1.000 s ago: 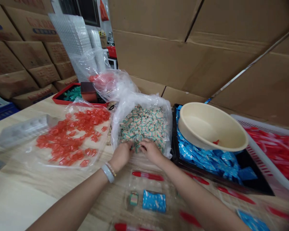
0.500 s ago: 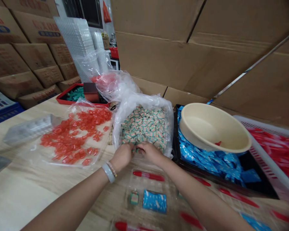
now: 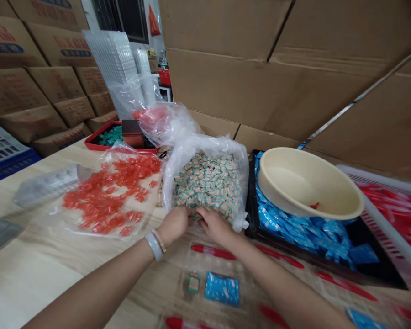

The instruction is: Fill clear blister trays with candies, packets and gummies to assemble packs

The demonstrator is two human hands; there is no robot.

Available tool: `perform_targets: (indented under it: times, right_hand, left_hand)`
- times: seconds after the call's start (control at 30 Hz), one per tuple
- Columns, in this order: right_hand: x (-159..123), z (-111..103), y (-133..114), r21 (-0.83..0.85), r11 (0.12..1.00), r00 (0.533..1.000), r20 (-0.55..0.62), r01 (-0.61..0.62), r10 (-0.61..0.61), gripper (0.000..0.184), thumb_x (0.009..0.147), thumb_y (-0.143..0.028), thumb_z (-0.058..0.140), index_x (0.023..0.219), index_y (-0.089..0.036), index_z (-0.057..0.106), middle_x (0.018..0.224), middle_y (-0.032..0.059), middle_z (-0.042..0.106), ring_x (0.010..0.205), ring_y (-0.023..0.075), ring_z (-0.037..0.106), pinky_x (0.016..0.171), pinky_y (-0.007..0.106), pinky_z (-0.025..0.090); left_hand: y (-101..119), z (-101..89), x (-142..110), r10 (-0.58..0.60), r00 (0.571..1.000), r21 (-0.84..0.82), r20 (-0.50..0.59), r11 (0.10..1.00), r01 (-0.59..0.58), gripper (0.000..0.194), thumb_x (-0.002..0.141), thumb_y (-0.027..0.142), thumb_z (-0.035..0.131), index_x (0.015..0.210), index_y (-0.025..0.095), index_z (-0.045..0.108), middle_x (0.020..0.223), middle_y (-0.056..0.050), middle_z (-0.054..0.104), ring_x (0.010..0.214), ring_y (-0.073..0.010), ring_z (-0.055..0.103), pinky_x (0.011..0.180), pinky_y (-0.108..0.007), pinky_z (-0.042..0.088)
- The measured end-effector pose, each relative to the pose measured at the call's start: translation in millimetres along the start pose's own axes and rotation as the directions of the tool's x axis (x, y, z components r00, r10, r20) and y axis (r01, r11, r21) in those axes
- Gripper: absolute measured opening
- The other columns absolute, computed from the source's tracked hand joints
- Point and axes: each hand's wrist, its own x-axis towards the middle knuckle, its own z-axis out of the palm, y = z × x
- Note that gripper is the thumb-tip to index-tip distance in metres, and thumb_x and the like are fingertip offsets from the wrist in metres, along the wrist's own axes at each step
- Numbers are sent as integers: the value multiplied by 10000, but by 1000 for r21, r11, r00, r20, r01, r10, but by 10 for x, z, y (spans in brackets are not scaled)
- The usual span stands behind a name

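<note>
My left hand (image 3: 175, 224), with a band and a bead bracelet at its wrist, is at the near edge of a plastic-lined container (image 3: 168, 183) full of small striped green, white and pink pieces (image 3: 207, 180). Beside it my right hand (image 3: 215, 224) sits at the same edge, the fingertips of both close together. The fingers of each are curled closed; whatever lies in them is too small or hidden. Just below, a clear tray (image 3: 200, 262) has a red pen (image 3: 213, 252), one small striped piece (image 3: 193, 283) and a blue packet (image 3: 222, 289).
Red translucent pieces (image 3: 104, 201) lie on plastic sheeting at left. To the right, a cream basin (image 3: 308, 183) rests over a black tray (image 3: 390, 270) of blue packets, beside a white basket (image 3: 390, 219) with red items. Cardboard boxes (image 3: 222, 82) stand behind.
The view has shifted slightly, so everything sits a little further right and lower. Both hands stay at the container's near edge, with the right fingers a little differently bent.
</note>
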Motion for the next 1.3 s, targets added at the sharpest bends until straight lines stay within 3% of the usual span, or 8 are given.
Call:
perform_targets:
  times: [0.23, 0.4, 0.63, 0.77, 0.87, 1.03, 1.3]
  right_hand:
    - [42, 54, 54, 124, 990, 997, 5, -73, 73, 212, 715, -105, 513, 913, -177, 535, 881, 50, 575, 833, 166, 521, 726, 270, 381]
    - [7, 37, 40, 89, 992, 996, -29, -85, 88, 219, 703, -97, 513, 909, -172, 506, 816, 35, 559, 746, 154, 513, 655, 252, 371]
    - [-58, -7, 31, 39, 998, 999, -12, -42, 42, 158, 711, -87, 498, 841, -176, 506, 838, 34, 561, 792, 155, 513, 686, 246, 361]
    - [-95, -5, -23, -53, 995, 997, -4, -81, 81, 132, 719, -101, 501, 829, -169, 524, 822, 52, 574, 786, 175, 518, 675, 260, 362]
    - [-126, 39, -9, -3, 997, 995, -59, -79, 78, 130, 714, -80, 489, 795, -172, 534, 807, 46, 571, 793, 171, 511, 688, 258, 360]
    - [-102, 38, 157, 239, 969, 982, -156, -68, 108, 139, 690, -53, 464, 739, -168, 526, 689, 4, 538, 665, 132, 488, 619, 224, 363]
    - [94, 17, 253, 416, 895, 985, 17, -162, 171, 169, 676, -53, 463, 760, -158, 565, 649, -8, 573, 607, 117, 515, 565, 205, 378]
  left_hand:
    - [-9, 48, 35, 60, 997, -90, -49, 994, -65, 178, 735, 154, 462, 819, 142, 620, 817, -71, 616, 777, -177, 566, 699, -260, 407]
    - [17, 68, 53, 60, 996, -114, -63, 991, -67, 152, 714, 135, 473, 749, 142, 621, 790, -61, 594, 721, -162, 554, 667, -249, 407]
    - [45, 53, 22, 141, 988, -102, -66, 984, -147, 159, 738, 157, 474, 763, 160, 631, 837, -53, 565, 782, -161, 533, 713, -249, 400]
    - [78, 69, 3, 153, 985, -96, -79, 982, -160, 152, 732, 143, 478, 732, 157, 629, 829, -47, 562, 779, -158, 527, 709, -248, 397]
    - [54, 22, 18, 163, 983, -107, -83, 979, -172, 165, 741, 141, 464, 714, 151, 626, 808, -46, 572, 759, -150, 530, 688, -236, 392]
    - [-94, -142, 84, -31, 990, -50, -138, 998, 25, 247, 786, 142, 374, 733, 125, 615, 715, -59, 609, 672, -143, 542, 618, -234, 372]
    - [43, -20, 59, -114, 993, 23, -43, 993, 115, 183, 719, 248, 504, 711, 107, 620, 653, -104, 613, 620, -203, 571, 538, -262, 365]
